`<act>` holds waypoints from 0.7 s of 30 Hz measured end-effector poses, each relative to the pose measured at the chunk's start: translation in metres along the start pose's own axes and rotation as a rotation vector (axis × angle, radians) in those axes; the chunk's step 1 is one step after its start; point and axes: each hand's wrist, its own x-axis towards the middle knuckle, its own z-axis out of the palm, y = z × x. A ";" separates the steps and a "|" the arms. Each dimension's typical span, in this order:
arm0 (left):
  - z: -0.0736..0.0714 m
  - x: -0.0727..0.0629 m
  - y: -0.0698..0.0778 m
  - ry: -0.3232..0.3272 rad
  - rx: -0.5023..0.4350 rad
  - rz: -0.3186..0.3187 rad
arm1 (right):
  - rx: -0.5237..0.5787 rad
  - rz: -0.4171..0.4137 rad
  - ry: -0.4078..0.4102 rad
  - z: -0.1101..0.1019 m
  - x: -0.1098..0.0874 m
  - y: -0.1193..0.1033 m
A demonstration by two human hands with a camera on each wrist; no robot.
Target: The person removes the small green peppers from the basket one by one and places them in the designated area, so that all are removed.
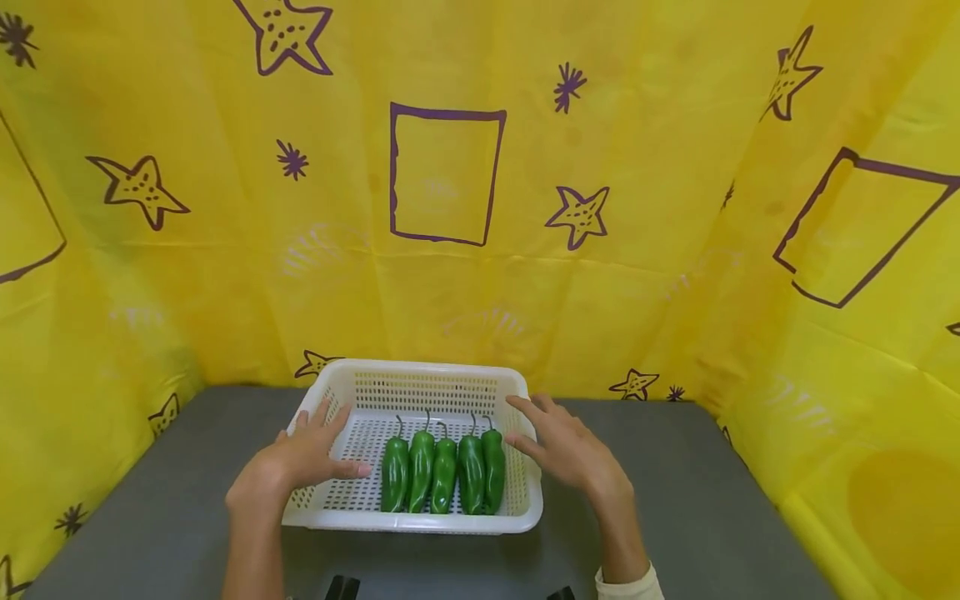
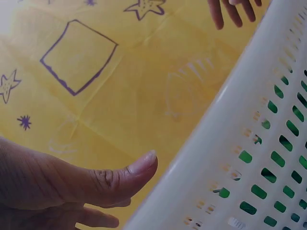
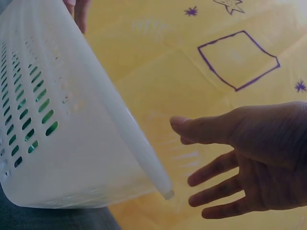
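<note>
A white perforated plastic basket (image 1: 420,522) stands on the dark table. Several green peppers (image 1: 444,475) lie side by side in its right half, stems pointing to the back. My left hand (image 1: 300,458) is over the basket's left side, fingers spread and thumb reaching inward over the rim. At the right side, my right hand (image 1: 570,446) has its fingers extended toward the rim. In the right wrist view, the right hand (image 3: 254,167) shows bare between thumb and fingers, apart from the basket wall (image 3: 96,158). The left thumb (image 2: 129,177) is near the rim in the left wrist view.
A dark grey table (image 1: 645,467) carries the basket. Yellow cloth (image 1: 450,292) with purple stars and squares hangs behind and along both sides. Two small black objects (image 1: 342,587) show at the bottom edge of the head view.
</note>
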 end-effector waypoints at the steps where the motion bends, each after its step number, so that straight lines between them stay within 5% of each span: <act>1: 0.000 -0.002 0.001 0.000 -0.001 -0.007 | -0.002 0.001 0.002 0.000 0.000 -0.002; 11: -0.004 -0.013 0.002 -0.016 0.028 -0.060 | -0.054 -0.119 0.025 0.009 0.003 -0.023; 21: 0.000 -0.019 0.000 -0.008 0.061 -0.029 | -0.125 -0.172 -0.006 0.024 0.006 -0.035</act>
